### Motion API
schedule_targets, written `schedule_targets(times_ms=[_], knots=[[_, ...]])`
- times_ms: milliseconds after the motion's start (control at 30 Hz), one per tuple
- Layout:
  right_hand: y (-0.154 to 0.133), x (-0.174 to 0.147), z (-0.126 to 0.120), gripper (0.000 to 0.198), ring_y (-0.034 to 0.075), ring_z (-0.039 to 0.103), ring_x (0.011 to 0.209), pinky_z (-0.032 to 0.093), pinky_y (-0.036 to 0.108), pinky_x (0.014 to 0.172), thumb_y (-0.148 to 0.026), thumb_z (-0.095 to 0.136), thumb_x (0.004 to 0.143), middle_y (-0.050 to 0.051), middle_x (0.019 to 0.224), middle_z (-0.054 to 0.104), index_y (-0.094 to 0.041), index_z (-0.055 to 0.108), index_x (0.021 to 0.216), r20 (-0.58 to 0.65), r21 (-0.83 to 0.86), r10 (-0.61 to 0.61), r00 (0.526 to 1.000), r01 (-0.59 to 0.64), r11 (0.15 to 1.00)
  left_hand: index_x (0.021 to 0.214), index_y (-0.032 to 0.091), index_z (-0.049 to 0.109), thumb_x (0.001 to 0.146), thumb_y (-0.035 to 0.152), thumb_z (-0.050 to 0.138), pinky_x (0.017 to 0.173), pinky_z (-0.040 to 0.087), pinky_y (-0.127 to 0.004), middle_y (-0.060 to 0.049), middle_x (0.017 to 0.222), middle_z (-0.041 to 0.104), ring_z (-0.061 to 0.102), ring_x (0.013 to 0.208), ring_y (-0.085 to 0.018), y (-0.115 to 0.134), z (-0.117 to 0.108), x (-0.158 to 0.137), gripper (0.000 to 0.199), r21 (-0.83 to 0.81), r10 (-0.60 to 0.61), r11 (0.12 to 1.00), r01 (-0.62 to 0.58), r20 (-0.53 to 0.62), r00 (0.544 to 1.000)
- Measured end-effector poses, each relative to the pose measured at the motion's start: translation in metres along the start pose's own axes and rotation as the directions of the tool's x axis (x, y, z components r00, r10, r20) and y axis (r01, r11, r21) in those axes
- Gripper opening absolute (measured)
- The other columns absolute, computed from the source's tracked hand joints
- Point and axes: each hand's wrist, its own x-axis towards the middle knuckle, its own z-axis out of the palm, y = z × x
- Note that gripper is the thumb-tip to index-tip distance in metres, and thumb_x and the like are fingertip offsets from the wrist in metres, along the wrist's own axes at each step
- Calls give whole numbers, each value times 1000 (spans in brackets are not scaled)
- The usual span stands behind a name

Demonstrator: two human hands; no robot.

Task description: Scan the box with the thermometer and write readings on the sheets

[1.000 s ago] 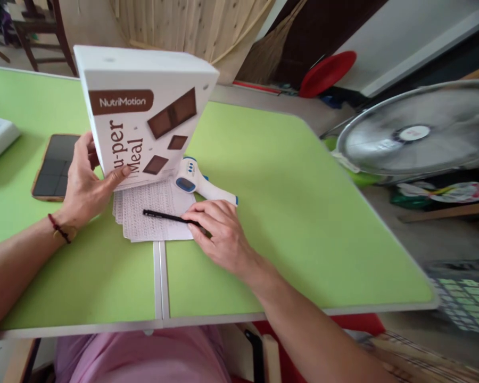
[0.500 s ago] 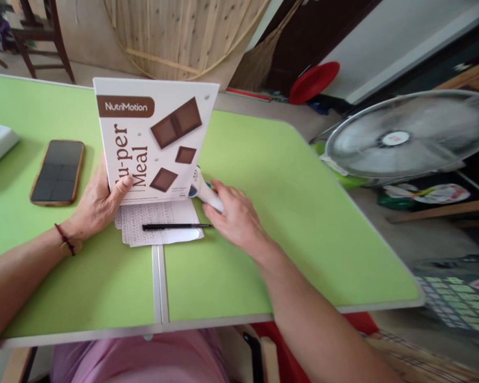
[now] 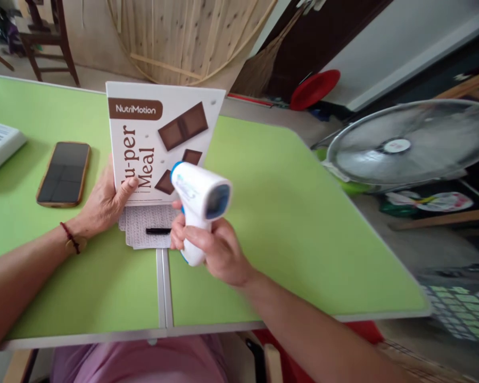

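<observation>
My left hand point(image 3: 107, 199) grips the lower left edge of a white NutriMotion box point(image 3: 135, 138) printed with chocolate pieces, its thumb on the front face. The box stands upright and tilted a little. In my right hand point(image 3: 211, 247) is a white and blue infrared thermometer gun point(image 3: 199, 191), fingers wrapped round its handle. It is raised in front of the box's lower right corner and covers part of it. Below the box lies handwritten paper point(image 3: 141, 236) with a black pen point(image 3: 157, 231) on it, the pen's right part hidden behind my right hand.
A phone in a brown case point(image 3: 66, 173) lies left of the box. A white device point(image 3: 0, 146) sits at the table's far left. The green folding table point(image 3: 303, 239) has a metal seam in front of me. A standing fan point(image 3: 397, 146) is beyond its right edge.
My right hand has lifted the thermometer gun from behind the box's lower right corner to in front of it, moving left and toward me. My left hand still grips the box.
</observation>
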Motion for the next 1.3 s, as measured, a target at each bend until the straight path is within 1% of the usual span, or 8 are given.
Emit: schedule_targets(times_ms=[100, 200, 367, 467, 633, 833, 1067, 1300], knots=[[18, 2, 4, 30, 12, 55, 64, 51, 32, 65, -40, 60, 89, -4, 72, 56, -24, 52, 113, -12, 34, 18, 1000, -17, 999, 134, 21, 48, 98, 67, 36, 106, 45, -56, -16, 135, 56, 54, 122, -34, 1, 0, -1, 60, -2, -2, 1000, 2, -4, 1000], [26, 1, 5, 34, 14, 59, 68, 53, 35, 70, -43, 65, 87, -3, 78, 57, -24, 51, 112, -41, 18, 56, 998, -55, 998, 131, 21, 50, 98, 66, 37, 106, 46, -54, -14, 134, 57, 55, 122, -33, 4, 0, 0, 58, 8, 6, 1000, -6, -7, 1000], [29, 4, 5, 38, 14, 60, 64, 52, 35, 65, -48, 71, 81, -4, 72, 58, -24, 53, 104, -28, 54, 83, 996, -81, 995, 127, 22, 53, 99, 62, 39, 108, 46, -52, -13, 133, 59, 56, 122, -33, 8, -1, 2, 50, -10, 17, 1000, -17, -1, 1000], [31, 6, 6, 37, 14, 59, 61, 50, 34, 64, -49, 72, 80, -5, 69, 59, -23, 54, 101, -48, 53, 82, 995, -80, 995, 128, 22, 52, 99, 62, 39, 109, 45, -53, -13, 134, 59, 56, 123, -32, 8, -1, 2, 50, -14, 10, 1000, -10, 2, 1000], [34, 7, 6, 34, 14, 59, 60, 50, 34, 62, -46, 73, 80, -4, 67, 60, -22, 56, 98, -33, 54, 63, 997, -61, 997, 125, 22, 54, 100, 60, 39, 112, 43, -52, -13, 134, 59, 55, 125, -32, 6, -2, 1, 48, -14, 11, 1000, -11, 10, 1000], [34, 5, 6, 34, 14, 61, 64, 52, 35, 67, -48, 72, 81, -3, 70, 62, -22, 57, 99, -58, 29, 85, 995, -83, 996, 129, 22, 51, 99, 60, 41, 113, 42, -54, -14, 137, 57, 54, 127, -33, 4, -2, 1, 49, -36, -10, 999, 11, 25, 1000], [32, 6, 8, 38, 14, 62, 66, 57, 35, 68, -50, 75, 77, -4, 75, 59, -23, 56, 97, -63, 70, 84, 994, -79, 994, 127, 23, 51, 98, 61, 42, 105, 48, -53, -14, 132, 60, 58, 119, -32, 5, -3, 2, 49, -37, -20, 999, 21, 21, 1000], [31, 5, 9, 38, 14, 63, 70, 57, 35, 71, -53, 72, 81, -3, 76, 58, -23, 56, 98, -51, 42, 78, 996, -76, 996, 121, 22, 55, 98, 62, 42, 102, 50, -49, -12, 126, 63, 59, 117, -31, 6, -2, 3, 48, -47, 8, 999, -8, 16, 1000]])
